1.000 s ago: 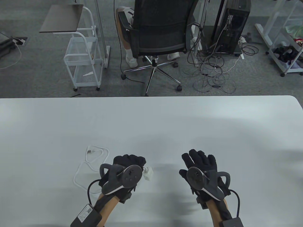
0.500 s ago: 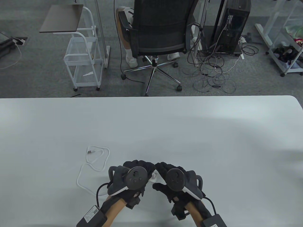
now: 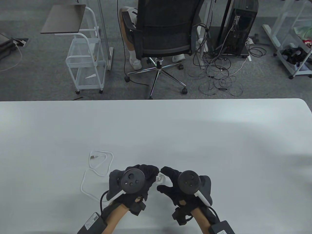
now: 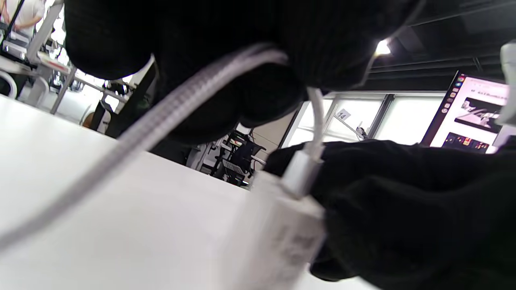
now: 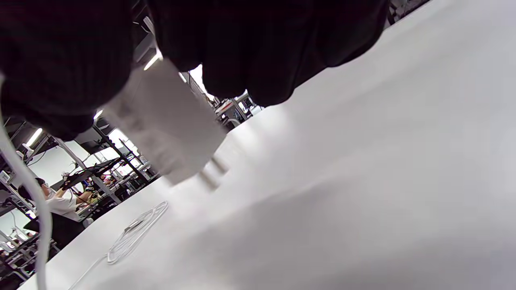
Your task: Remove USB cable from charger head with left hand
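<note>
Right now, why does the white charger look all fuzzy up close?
In the left wrist view the charger head sits too near the lens, so it blurs, and the cable looks smeared; the right wrist view blurs it too; the table view is sharp, with soft shadows on the table.

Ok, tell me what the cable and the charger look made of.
Cable: looks like a white braided fabric sleeve, judging by the fine woven ribbing; its plug has a smooth, faintly shiny shell, metal or plastic. Charger: looks like matte white hard plastic, flat-faced, with two apparently metal prongs.
</note>
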Available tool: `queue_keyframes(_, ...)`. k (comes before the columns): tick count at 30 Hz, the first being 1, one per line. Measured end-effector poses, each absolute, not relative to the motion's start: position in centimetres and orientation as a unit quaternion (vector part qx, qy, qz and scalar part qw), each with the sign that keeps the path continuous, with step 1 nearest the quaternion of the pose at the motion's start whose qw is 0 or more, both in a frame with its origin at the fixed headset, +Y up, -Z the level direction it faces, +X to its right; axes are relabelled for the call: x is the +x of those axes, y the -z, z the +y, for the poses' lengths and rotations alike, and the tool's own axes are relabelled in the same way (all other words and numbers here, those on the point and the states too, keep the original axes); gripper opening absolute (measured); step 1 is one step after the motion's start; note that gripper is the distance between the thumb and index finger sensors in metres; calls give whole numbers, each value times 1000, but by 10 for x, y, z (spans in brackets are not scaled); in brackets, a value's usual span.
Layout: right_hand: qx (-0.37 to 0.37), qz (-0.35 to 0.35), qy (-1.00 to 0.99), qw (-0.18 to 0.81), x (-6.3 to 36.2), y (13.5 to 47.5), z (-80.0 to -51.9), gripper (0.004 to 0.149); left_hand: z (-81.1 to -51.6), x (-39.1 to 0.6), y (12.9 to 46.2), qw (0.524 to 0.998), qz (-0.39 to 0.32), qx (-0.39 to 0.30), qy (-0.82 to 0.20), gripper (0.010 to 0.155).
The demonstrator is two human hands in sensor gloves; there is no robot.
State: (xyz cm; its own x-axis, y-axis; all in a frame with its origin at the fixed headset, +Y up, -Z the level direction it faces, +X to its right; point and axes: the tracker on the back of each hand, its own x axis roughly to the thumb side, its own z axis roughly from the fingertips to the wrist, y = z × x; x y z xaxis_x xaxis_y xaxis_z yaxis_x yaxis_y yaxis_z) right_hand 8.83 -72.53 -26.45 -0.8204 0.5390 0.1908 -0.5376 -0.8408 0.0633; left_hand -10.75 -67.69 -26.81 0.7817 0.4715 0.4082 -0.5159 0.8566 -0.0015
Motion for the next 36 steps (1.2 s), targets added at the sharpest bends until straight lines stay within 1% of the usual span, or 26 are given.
queue_keyframes(1,95,-33,-959,264,87,263,-723,73,-677,-107,268,939,-205,56,-269,43)
queue_keyframes(2,96,-53,-962,249,86,262,-720,68,-677,-107,267,938,-207,59,-271,43)
queue_keyframes(3,97,-64,-963,243,87,262,-718,63,-677,-107,267,939,-207,62,-268,43)
queue_keyframes(4,90,-71,-959,258,89,262,-718,60,-676,-108,267,939,-206,61,-270,43)
queue_keyframes(5,91,-56,-956,272,89,263,-719,65,-676,-109,268,937,-207,58,-274,43)
queue_keyframes(6,97,-24,-954,284,89,264,-721,74,-676,-110,268,935,-206,55,-282,43)
queue_keyframes(8,109,26,-949,294,86,265,-729,85,-676,-110,268,929,-205,49,-303,43)
queue_keyframes(9,112,30,-950,288,85,265,-731,87,-676,-110,268,928,-206,47,-306,43)
queue_keyframes(11,114,13,-957,266,81,263,-734,83,-676,-108,267,927,-212,49,-305,43)
queue_keyframes(12,112,5,-957,267,81,263,-734,80,-675,-107,266,928,-213,52,-302,43)
queue_keyframes(13,108,6,-954,281,81,263,-734,74,-675,-107,266,928,-215,52,-300,43)
queue_keyframes(15,92,1,-951,295,83,265,-734,70,-674,-106,265,930,-211,57,-296,43)
queue_keyframes(20,83,-1,-954,289,88,267,-732,72,-675,-103,264,949,-208,80,-221,46)
queue_keyframes(22,82,-14,-955,284,93,269,-728,71,-676,-102,264,966,-199,83,-145,51)
queue_keyframes(24,86,-31,-956,280,96,269,-724,71,-678,-102,264,971,-198,84,-99,50)
queue_keyframes(26,101,-43,-959,262,97,268,-718,70,-680,-102,265,974,-201,83,-70,48)
queue_keyframes(27,121,-51,-962,238,97,267,-714,68,-680,-103,266,975,-200,80,-61,46)
queue_keyframes(30,144,-78,-967,195,96,264,-705,69,-679,-104,267,975,-199,84,-57,44)
queue_keyframes(32,148,-93,-967,183,97,262,-698,68,-676,-105,268,974,-197,86,-64,44)
queue_keyframes(33,139,-111,-972,157,100,261,-696,68,-675,-109,269,981,-159,103,-41,43)
queue_keyframes(34,135,-137,-976,99,108,262,-695,68,-673,-116,272,984,-140,114,3,43)
queue_keyframes(35,123,-147,-980,61,121,265,-695,68,-673,-129,275,985,-128,113,22,43)
queue_keyframes(36,110,-137,-982,65,134,267,-696,68,-676,-143,279,987,-129,90,-24,43)
